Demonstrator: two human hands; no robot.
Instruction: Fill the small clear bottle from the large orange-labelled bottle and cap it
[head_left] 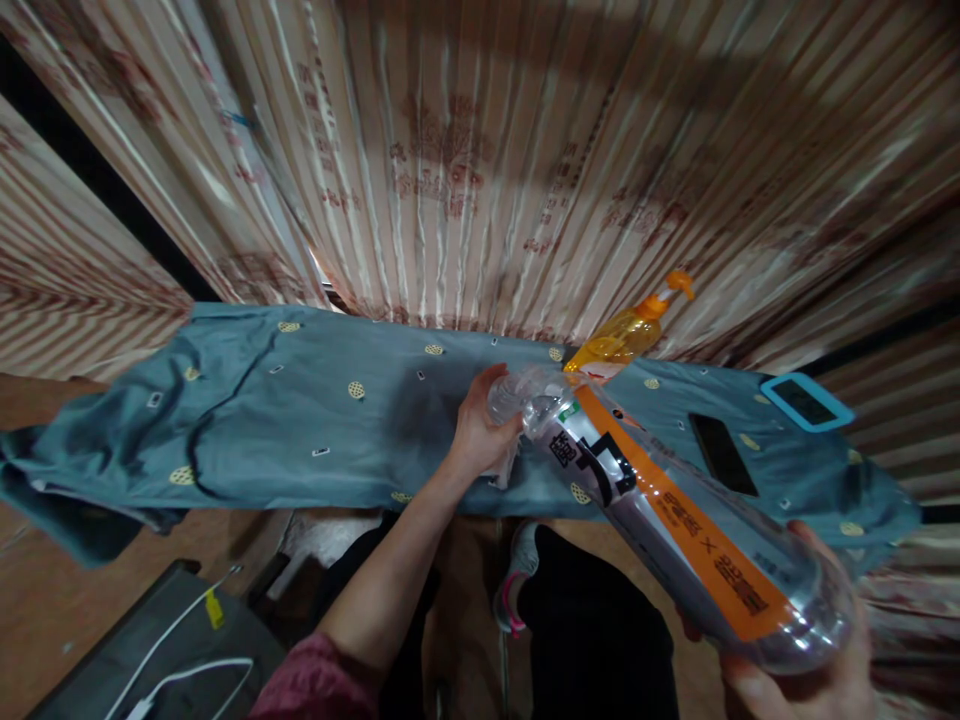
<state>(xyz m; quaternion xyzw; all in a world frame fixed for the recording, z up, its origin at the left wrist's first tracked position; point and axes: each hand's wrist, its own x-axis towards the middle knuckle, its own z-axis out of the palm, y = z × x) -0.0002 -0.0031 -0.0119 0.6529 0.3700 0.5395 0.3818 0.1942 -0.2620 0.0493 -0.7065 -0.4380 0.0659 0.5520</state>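
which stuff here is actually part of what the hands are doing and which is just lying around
In hand:
- large clear plastic bottle with an orange label, tilted, base held by the right hand
- small clear cup at its mouth, held by the left hand

Lying about:
- orange pump bottle
- black phone
- blue-cased device
- white cable on the floor

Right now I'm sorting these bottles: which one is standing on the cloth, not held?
The orange pump bottle with the pump top; the large clear bottle with the orange label is held in both hands.
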